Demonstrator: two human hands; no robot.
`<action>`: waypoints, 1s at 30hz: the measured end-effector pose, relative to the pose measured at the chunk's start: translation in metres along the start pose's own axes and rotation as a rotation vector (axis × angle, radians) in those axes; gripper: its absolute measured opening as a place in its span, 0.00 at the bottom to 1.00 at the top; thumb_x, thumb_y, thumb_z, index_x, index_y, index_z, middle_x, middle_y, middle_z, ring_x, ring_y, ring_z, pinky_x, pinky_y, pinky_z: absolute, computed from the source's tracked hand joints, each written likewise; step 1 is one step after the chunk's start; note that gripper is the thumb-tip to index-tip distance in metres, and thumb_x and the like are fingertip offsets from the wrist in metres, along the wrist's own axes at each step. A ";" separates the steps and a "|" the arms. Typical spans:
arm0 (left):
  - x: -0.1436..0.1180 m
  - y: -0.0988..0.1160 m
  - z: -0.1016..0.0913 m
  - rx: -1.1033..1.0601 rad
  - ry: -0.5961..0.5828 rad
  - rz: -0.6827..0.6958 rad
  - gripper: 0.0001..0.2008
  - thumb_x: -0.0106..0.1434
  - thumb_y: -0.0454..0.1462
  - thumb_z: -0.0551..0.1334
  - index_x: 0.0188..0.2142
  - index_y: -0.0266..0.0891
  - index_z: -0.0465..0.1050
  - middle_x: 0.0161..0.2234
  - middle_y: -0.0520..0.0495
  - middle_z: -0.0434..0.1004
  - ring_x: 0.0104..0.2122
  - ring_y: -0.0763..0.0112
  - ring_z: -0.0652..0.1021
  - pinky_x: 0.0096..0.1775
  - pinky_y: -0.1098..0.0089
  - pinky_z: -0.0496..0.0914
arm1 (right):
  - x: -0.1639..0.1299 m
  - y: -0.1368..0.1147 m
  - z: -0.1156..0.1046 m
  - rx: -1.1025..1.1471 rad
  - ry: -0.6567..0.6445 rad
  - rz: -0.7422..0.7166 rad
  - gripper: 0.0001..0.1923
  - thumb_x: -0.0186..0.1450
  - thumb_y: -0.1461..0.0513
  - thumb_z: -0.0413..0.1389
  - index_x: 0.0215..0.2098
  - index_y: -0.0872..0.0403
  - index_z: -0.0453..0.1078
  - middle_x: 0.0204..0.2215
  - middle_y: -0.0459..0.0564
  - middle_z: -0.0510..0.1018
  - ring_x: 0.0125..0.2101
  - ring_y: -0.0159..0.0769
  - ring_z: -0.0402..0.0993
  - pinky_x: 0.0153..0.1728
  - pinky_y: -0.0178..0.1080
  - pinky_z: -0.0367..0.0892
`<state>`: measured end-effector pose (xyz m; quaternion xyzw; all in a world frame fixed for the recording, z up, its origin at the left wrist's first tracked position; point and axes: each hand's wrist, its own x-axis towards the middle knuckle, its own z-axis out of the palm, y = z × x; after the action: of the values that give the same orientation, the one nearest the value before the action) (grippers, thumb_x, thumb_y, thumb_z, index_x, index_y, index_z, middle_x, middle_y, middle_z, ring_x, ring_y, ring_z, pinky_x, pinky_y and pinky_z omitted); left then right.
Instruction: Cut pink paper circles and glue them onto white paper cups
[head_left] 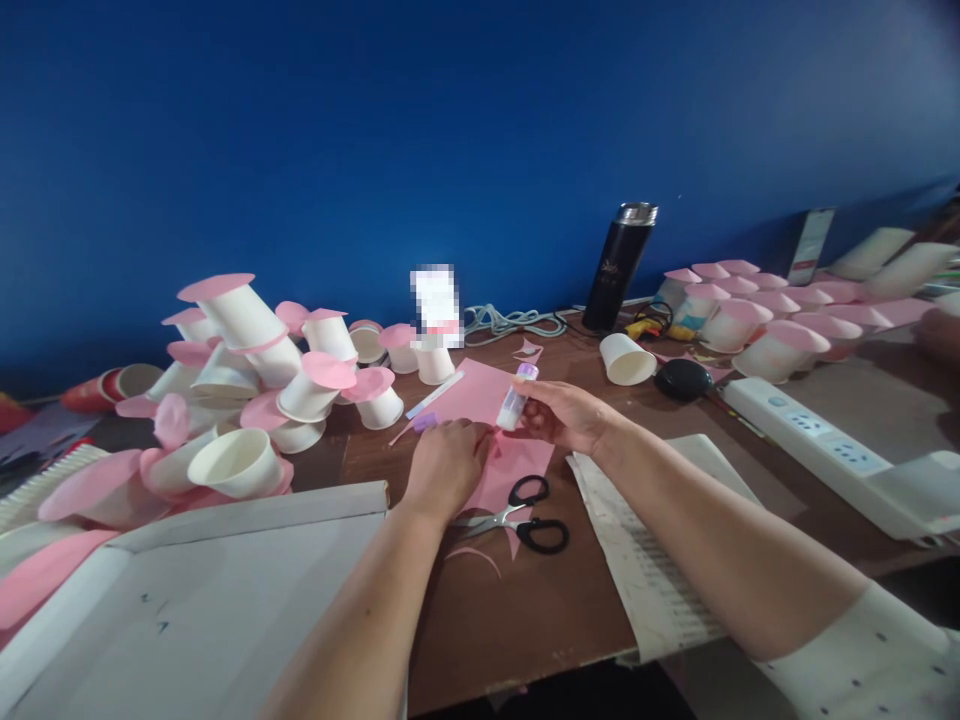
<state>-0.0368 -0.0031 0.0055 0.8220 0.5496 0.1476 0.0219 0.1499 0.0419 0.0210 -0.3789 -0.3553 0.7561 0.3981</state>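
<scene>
My right hand [559, 412] grips a white glue stick [513, 407] with a purple base, tilted, its lower end just above pink paper. Beside it, my left hand [450, 458] rests on the table with fingers curled against a piece of pink paper [496, 445]; the fingertips are partly hidden. Under both hands lies a larger pink sheet [480, 388]. A purple cap [425, 422] sits just beyond my left knuckles. Black-handled scissors [517, 518] lie partly open in front of the hands, near thin pink offcuts [480, 556].
White paper cups [304, 390] topped with pink discs are heaped at left; more cups [780, 345] stand at right. A white box lid [225, 590] occupies the front left. A black flask [616, 268], a lone cup [627, 360], a black mouse [683, 379] and a power strip [817, 440] are rightward.
</scene>
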 end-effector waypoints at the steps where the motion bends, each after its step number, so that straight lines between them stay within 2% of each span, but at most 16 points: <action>1: 0.001 -0.002 0.002 -0.029 0.013 -0.015 0.17 0.69 0.42 0.49 0.38 0.42 0.76 0.34 0.46 0.79 0.35 0.63 0.76 0.34 0.67 0.62 | 0.000 0.000 0.000 -0.043 0.028 -0.038 0.14 0.57 0.56 0.65 0.26 0.56 0.67 0.16 0.38 0.64 0.17 0.23 0.59 0.34 0.40 0.74; 5: 0.003 -0.010 0.005 -0.121 0.042 -0.061 0.16 0.68 0.42 0.51 0.33 0.39 0.75 0.32 0.46 0.77 0.33 0.65 0.75 0.32 0.68 0.61 | -0.002 -0.002 0.001 -0.347 0.148 -0.251 0.18 0.56 0.50 0.64 0.26 0.57 0.69 0.18 0.40 0.66 0.19 0.24 0.59 0.26 0.32 0.65; 10: 0.007 -0.013 0.008 -0.173 0.059 -0.060 0.13 0.66 0.39 0.54 0.29 0.38 0.72 0.30 0.46 0.74 0.31 0.67 0.73 0.32 0.69 0.61 | -0.008 -0.002 0.005 -0.892 0.245 -0.406 0.19 0.58 0.47 0.59 0.27 0.56 0.70 0.18 0.41 0.68 0.20 0.27 0.59 0.23 0.32 0.56; 12: 0.008 -0.013 0.010 -0.176 0.067 -0.049 0.13 0.66 0.38 0.54 0.28 0.38 0.72 0.29 0.46 0.73 0.30 0.67 0.72 0.32 0.70 0.61 | -0.011 0.000 0.010 -1.029 0.250 -0.457 0.19 0.58 0.48 0.59 0.26 0.55 0.69 0.18 0.41 0.67 0.20 0.27 0.58 0.23 0.33 0.54; 17: 0.009 -0.014 0.014 -0.211 0.055 -0.048 0.14 0.67 0.37 0.52 0.29 0.37 0.73 0.30 0.45 0.74 0.31 0.67 0.73 0.34 0.70 0.63 | -0.015 0.006 0.018 -1.152 0.232 -0.524 0.20 0.59 0.47 0.57 0.24 0.55 0.68 0.18 0.41 0.67 0.21 0.28 0.59 0.24 0.33 0.55; 22: 0.010 -0.013 0.012 -0.198 0.022 -0.061 0.13 0.66 0.35 0.53 0.35 0.36 0.76 0.33 0.43 0.76 0.34 0.65 0.74 0.37 0.68 0.65 | -0.011 0.014 0.015 -1.188 0.186 -0.551 0.15 0.60 0.50 0.58 0.29 0.54 0.72 0.23 0.44 0.75 0.25 0.32 0.67 0.27 0.33 0.59; 25: 0.010 -0.012 0.011 -0.168 0.019 -0.068 0.13 0.66 0.36 0.52 0.36 0.37 0.76 0.32 0.43 0.75 0.34 0.64 0.75 0.37 0.67 0.66 | -0.008 0.016 0.014 -1.210 0.167 -0.542 0.13 0.60 0.52 0.59 0.30 0.54 0.72 0.25 0.45 0.76 0.27 0.33 0.70 0.28 0.33 0.59; 30: 0.008 -0.011 0.012 -0.184 0.024 -0.060 0.14 0.66 0.36 0.52 0.36 0.39 0.77 0.33 0.43 0.75 0.34 0.63 0.75 0.36 0.67 0.66 | -0.008 0.014 0.016 -1.291 0.134 -0.494 0.17 0.60 0.49 0.58 0.27 0.55 0.70 0.24 0.45 0.75 0.26 0.33 0.69 0.27 0.33 0.58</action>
<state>-0.0408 0.0102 -0.0060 0.7980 0.5582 0.2064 0.0952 0.1350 0.0250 0.0185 -0.4936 -0.7846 0.2558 0.2745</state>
